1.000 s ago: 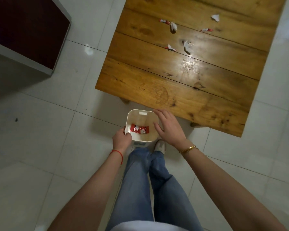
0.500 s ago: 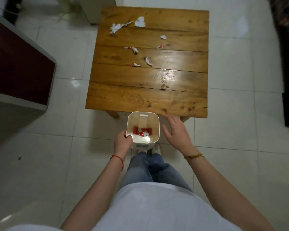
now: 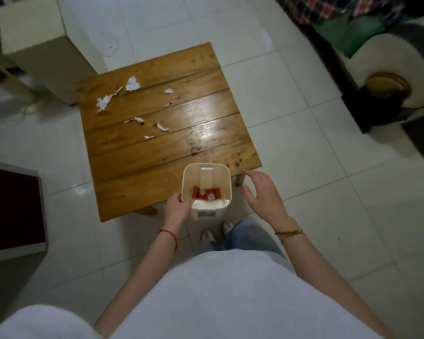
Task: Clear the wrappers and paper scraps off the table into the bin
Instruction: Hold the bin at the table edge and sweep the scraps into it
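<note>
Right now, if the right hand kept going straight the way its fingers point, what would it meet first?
Probably the near corner of the wooden table. The right hand is open beside the bin, fingers aimed there; its height is unclear, so it may pass above.

The bin [image 3: 206,184] covers part of the surface's [image 3: 137,172] near edge, and the left hand [image 3: 176,208] hides the rim's corner it grips. Wrappers [image 3: 206,194] inside are too blurry to read (same for the blue label). Both forearms run behind the shirt.
</note>
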### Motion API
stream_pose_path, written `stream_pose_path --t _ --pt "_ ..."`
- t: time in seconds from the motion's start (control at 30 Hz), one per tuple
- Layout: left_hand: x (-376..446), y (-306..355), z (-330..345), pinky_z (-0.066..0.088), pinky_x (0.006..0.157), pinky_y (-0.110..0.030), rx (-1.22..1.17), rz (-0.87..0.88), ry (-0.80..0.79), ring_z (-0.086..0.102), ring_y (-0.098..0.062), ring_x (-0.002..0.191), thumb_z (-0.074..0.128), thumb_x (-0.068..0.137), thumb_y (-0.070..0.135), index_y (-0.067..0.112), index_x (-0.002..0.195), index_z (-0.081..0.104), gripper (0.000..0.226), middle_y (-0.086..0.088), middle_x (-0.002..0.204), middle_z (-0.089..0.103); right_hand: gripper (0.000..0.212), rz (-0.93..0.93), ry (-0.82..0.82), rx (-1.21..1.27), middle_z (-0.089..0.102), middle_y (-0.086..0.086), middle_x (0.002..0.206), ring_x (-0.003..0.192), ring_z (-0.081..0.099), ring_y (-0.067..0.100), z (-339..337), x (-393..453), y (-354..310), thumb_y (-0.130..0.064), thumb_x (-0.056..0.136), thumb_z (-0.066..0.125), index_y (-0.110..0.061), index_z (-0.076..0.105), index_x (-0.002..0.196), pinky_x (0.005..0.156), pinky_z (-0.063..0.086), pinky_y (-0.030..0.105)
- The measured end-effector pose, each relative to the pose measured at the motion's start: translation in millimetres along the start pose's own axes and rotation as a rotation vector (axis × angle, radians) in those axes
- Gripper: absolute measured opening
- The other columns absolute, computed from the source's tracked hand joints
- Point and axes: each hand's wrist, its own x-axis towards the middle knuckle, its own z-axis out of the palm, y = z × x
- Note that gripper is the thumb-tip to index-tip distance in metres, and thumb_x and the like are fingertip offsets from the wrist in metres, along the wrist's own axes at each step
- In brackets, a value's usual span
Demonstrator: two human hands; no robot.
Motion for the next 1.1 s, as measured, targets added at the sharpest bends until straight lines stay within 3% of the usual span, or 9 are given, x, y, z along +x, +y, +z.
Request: stream_pose_path --t 0.1,0.37,0.57,0.67,0.83,1.0,1.1 --pt "7.5 29.3 10.2 0.050 0.088 -0.039 0.032 0.041 -0.055 0.058 -0.027 0.105 0.052 0.090 0.018 0.008 0.125 0.055 0.037 -0.014 0.119 0.062 0.040 0.054 0.072 0.014 0.055 0.003 0.132 0.123 0.046 0.016 -16.5 1.6 12.8 -0.026 0.095 0.052 -0.015 0.050 0.133 0.105 0.038 0.031" --pt "21.9 114.0 74.5 0.038 0.052 -0.020 0.075 0.123 -0.093 0.054 -0.009 0.071 0.050 0.089 0.019 0.012 0.116 0.060 0.029 -0.004 0.096 0.062 0.042 0.125 0.148 0.019 0.053 0.002 0.136 0.125 0.045 0.016 -71.9 35.6 77.8 -0.031 0.097 0.049 -0.019 0.046 0.136 0.104 0.032 0.025" --pt "16.9 190.0 158.6 0.046 0.055 -0.025 -0.048 0.065 -0.102 0.059 -0.013 0.074 0.050 0.089 0.017 0.013 0.117 0.059 0.030 0.001 0.083 0.061 0.042 0.062 0.097 -0.006 0.052 0.003 0.137 0.127 0.044 0.017 -163.9 88.2 150.5 -0.029 0.097 0.048 -0.016 0.046 0.137 0.105 0.027 0.022" --pt "14.6 223.0 197.9 0.053 0.073 -0.033 -0.147 0.012 -0.119 0.062 -0.020 0.086 0.048 0.088 0.009 0.014 0.116 0.059 0.030 -0.006 0.096 0.065 0.042 0.016 0.074 -0.032 0.052 0.003 0.137 0.128 0.043 0.016 -209.6 115.8 182.2 -0.029 0.097 0.048 -0.016 0.046 0.137 0.106 0.027 0.023" --pt "22.1 269.8 243.6 0.054 0.077 -0.037 -0.304 -0.075 -0.108 0.060 -0.016 0.074 0.048 0.088 0.006 0.014 0.096 0.057 0.015 -0.001 0.080 0.060 0.042 -0.050 0.048 -0.038 0.052 0.003 0.137 0.128 0.043 0.016 -261.1 164.4 221.8 -0.028 0.097 0.049 -0.015 0.046 0.137 0.105 0.028 0.022" --pt "41.8 315.6 262.0 0.051 0.061 -0.028 -0.330 -0.080 -0.016 0.057 -0.013 0.072 0.047 0.090 0.008 0.019 0.092 0.054 0.013 0.001 0.080 0.058 0.042 -0.113 -0.003 -0.025 0.052 0.003 0.137 0.128 0.043 0.017 -285.4 222.5 242.4 -0.027 0.097 0.049 -0.015 0.046 0.137 0.106 0.030 0.025" --pt "62.4 338.5 264.9 0.051 0.064 -0.028 -0.335 -0.081 0.014 0.057 -0.013 0.074 0.046 0.089 0.009 0.018 0.093 0.056 0.013 0.001 0.080 0.059 0.042 -0.147 -0.027 -0.033 0.051 0.003 0.137 0.128 0.043 0.016 -289.6 261.8 245.8 -0.027 0.097 0.049 -0.015 0.046 0.138 0.105 0.029 0.023"
